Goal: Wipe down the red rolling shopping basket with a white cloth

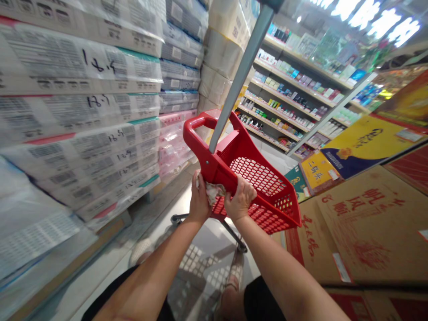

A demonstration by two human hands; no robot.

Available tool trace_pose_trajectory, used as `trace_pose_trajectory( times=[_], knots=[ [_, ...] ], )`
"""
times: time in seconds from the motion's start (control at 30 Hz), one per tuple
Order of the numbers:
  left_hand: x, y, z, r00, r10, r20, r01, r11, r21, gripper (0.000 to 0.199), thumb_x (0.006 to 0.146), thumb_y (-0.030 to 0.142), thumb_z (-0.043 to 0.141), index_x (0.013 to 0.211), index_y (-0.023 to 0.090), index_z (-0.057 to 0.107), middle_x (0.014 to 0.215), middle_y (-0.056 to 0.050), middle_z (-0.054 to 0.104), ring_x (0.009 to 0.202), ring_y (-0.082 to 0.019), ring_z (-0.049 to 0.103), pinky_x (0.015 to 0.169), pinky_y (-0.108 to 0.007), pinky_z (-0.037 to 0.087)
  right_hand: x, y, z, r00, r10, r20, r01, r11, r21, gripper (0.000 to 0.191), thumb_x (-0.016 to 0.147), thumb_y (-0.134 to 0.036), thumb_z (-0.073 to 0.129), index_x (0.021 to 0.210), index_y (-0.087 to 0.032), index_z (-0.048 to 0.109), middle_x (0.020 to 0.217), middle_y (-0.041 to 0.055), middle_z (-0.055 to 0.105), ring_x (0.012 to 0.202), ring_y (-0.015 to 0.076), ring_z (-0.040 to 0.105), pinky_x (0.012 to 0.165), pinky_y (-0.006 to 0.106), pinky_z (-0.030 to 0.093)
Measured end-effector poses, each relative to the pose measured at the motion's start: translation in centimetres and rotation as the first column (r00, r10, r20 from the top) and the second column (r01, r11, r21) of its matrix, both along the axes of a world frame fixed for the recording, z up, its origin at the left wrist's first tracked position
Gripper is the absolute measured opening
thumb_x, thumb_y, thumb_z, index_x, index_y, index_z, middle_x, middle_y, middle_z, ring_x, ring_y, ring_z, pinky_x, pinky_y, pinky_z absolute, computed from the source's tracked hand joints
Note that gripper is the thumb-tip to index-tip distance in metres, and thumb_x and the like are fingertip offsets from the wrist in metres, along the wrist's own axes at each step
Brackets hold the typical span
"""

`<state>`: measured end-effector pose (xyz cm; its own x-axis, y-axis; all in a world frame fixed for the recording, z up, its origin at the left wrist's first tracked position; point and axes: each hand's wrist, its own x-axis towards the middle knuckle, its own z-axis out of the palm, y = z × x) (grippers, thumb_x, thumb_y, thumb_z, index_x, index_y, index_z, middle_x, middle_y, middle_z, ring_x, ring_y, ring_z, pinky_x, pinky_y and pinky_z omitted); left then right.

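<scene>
Far left, stacks of wrapped packs (83, 71) with handwritten figures. Then the left hand (199, 199), fingers curled mostly closed, seemingly on a crumpled cloth (215, 192) bunched against the near end of a red basket cart (223, 172), out on the aisle floor (197, 285). Can't tell the exact grip underneath, tbh. Next over, right hand (240, 198), half-curled over the cart's edge, holding on. Far right, printed cartons (364, 218). Looks like a wipe-down step, honestly. Probably calls for bracing with the right and sliding the cloth along with steady pressure.
</scene>
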<state>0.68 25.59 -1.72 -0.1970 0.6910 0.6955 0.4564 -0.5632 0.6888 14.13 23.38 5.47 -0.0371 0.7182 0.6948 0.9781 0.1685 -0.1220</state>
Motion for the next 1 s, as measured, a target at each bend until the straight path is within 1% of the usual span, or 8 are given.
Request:
trace_pose_trajectory(
  times=[0.07, 0.27, 0.33, 0.4, 0.53, 0.7, 0.87, 1.0],
  knots=[
    [-0.4, 0.0, 0.1, 0.996, 0.013, -0.093, -0.007, 0.998, 0.062, 0.090, 0.083, 0.024, 0.059, 0.151, 0.016, 0.001, 0.158, -0.019, 0.006, 0.145, -0.035, 0.009, 0.114, -0.054, 0.028, 0.0, 0.0, 0.0, 1.000, 0.003, 0.000, -0.003, 1.000, 0.000, 0.065, 0.073, -0.021, 0.052, 0.136, -0.016, 0.037, 0.121, 0.0135, 0.051, 0.110, 0.0287, 0.044, 0.097, 0.048, 0.026],
    [-1.6, 0.6, 0.8, 0.996, 0.049, -0.079, -0.031, 0.976, 0.213, 0.085, 0.087, 0.026, 0.051, 0.151, 0.018, -0.005, 0.157, -0.016, 0.015, 0.145, -0.030, 0.015, 0.115, -0.051, 0.028, -0.1, -0.1, 0.2, 1.000, -0.015, 0.014, 0.015, 1.000, 0.006, 0.064, 0.072, -0.023, 0.052, 0.135, -0.016, 0.040, 0.120, 0.0148, 0.051, 0.108, 0.0298, 0.044, 0.097, 0.050, 0.027],
    [-1.4, 0.3, 0.8, 0.971, 0.097, -0.218, -0.033, 0.959, 0.281, 0.077, 0.087, 0.017, 0.047, 0.152, 0.023, 0.006, 0.156, -0.012, 0.022, 0.146, -0.030, 0.009, 0.115, -0.054, 0.025, -0.1, -0.1, 0.1, 1.000, -0.009, 0.011, 0.009, 1.000, 0.006, 0.064, 0.072, -0.022, 0.052, 0.135, -0.016, 0.039, 0.121, 0.0147, 0.051, 0.108, 0.0296, 0.044, 0.097, 0.050, 0.027],
    [-1.0, -0.3, 0.8, 0.902, 0.123, -0.413, 0.001, 0.958, 0.287, 0.071, 0.085, 0.012, 0.046, 0.150, 0.024, 0.019, 0.152, -0.009, 0.033, 0.146, -0.030, 0.006, 0.114, -0.054, 0.025, 0.0, 0.0, 0.1, 1.000, -0.001, 0.007, 0.001, 1.000, 0.006, 0.064, 0.073, -0.023, 0.052, 0.135, -0.016, 0.039, 0.122, 0.0148, 0.051, 0.108, 0.0294, 0.045, 0.097, 0.049, 0.028],
    [-0.3, -1.0, 0.5, 0.795, 0.087, -0.600, 0.031, 0.982, 0.184, 0.070, 0.080, 0.023, 0.055, 0.146, 0.019, 0.032, 0.148, -0.012, 0.039, 0.145, -0.034, 0.007, 0.111, -0.054, 0.027, 0.1, 0.1, -0.1, 1.000, 0.001, 0.003, -0.001, 1.000, 0.010, 0.063, 0.075, -0.024, 0.052, 0.136, -0.016, 0.038, 0.122, 0.0149, 0.052, 0.110, 0.0294, 0.044, 0.097, 0.049, 0.028],
    [-1.0, -0.2, 0.3, 0.818, 0.153, -0.554, -0.005, 0.966, 0.259, 0.072, 0.082, 0.013, 0.050, 0.149, 0.019, 0.024, 0.153, -0.012, 0.029, 0.145, -0.030, 0.008, 0.113, -0.050, 0.028, 0.1, 0.0, -0.1, 1.000, 0.009, 0.015, -0.009, 1.000, 0.026, 0.064, 0.074, -0.024, 0.053, 0.136, -0.016, 0.039, 0.123, 0.0146, 0.052, 0.109, 0.0292, 0.045, 0.098, 0.049, 0.027],
    [-1.0, 0.5, 0.4, 0.903, 0.238, -0.359, -0.117, 0.937, 0.328, 0.077, 0.086, 0.007, 0.044, 0.151, 0.018, 0.006, 0.158, -0.014, -0.008, 0.144, -0.035, 0.003, 0.112, -0.053, 0.030, 0.3, 0.0, -0.4, 0.998, 0.029, 0.047, -0.032, 0.997, 0.069, 0.061, 0.080, -0.026, 0.050, 0.138, -0.014, 0.036, 0.125, 0.0157, 0.051, 0.112, 0.0294, 0.043, 0.098, 0.048, 0.027],
    [-0.8, 0.4, 0.6, 0.919, 0.197, -0.341, -0.093, 0.950, 0.298, 0.075, 0.087, 0.008, 0.043, 0.151, 0.016, 0.005, 0.158, -0.016, -0.001, 0.144, -0.036, 0.002, 0.112, -0.059, 0.027, 0.3, 0.2, -0.4, 0.999, 0.003, 0.039, -0.007, 0.996, 0.087, 0.048, 0.090, -0.029, 0.042, 0.136, -0.016, 0.041, 0.121, 0.0146, 0.054, 0.110, 0.0272, 0.045, 0.097, 0.046, 0.027]
  ],
)
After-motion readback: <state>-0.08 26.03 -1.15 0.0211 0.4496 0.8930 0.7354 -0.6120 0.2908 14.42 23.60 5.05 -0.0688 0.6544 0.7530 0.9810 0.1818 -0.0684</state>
